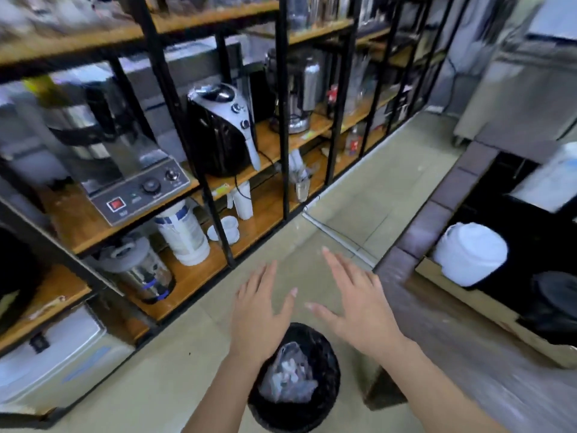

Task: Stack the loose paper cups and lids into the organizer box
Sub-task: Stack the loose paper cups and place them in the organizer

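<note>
Lids [470, 254] lie well right of empty fingers [335, 265].

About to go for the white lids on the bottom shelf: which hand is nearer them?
Left. The left hand hovers open just right of and below the white lids on the shelf; the right hand is farther right, over the aisle floor.

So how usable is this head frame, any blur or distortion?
Head view: motion blur smears the edges, worst at the right counter; shelf posts bow from the wide lens; both empty hands, left and right, and the bin stay fairly sharp.
</note>
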`<state>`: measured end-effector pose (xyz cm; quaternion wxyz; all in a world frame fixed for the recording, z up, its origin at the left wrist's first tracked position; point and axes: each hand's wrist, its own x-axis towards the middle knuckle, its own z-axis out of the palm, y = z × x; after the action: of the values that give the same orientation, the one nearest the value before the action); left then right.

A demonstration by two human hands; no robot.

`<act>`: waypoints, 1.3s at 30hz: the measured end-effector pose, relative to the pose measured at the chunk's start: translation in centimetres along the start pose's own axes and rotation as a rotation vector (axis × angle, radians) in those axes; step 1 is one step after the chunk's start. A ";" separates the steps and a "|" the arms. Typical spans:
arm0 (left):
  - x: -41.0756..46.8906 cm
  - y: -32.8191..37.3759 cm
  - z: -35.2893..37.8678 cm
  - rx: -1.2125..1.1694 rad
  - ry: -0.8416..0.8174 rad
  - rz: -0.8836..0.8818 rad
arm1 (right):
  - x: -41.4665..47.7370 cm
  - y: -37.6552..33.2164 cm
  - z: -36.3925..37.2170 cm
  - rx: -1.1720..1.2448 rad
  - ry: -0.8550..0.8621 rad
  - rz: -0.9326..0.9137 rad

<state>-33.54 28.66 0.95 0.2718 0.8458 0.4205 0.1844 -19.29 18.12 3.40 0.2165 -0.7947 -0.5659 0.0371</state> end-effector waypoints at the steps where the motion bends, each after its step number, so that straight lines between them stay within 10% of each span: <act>1: 0.6 1.4 -0.3 -0.006 0.006 0.042 | 0.3 0.3 -1.5 -0.009 0.032 0.014; 25: 1.6 35.8 16.5 -0.204 -0.279 0.695 | -16.3 24.4 -23.9 -0.202 0.633 0.644; 39: -1.9 49.0 30.4 -0.144 -0.498 0.758 | -25.1 41.6 -26.9 -0.151 0.534 0.811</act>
<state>11.73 -6.58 7.09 0.3360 0.9374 -0.0105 0.0908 16.73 -24.04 6.97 0.2638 -0.9463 -0.1367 -0.1277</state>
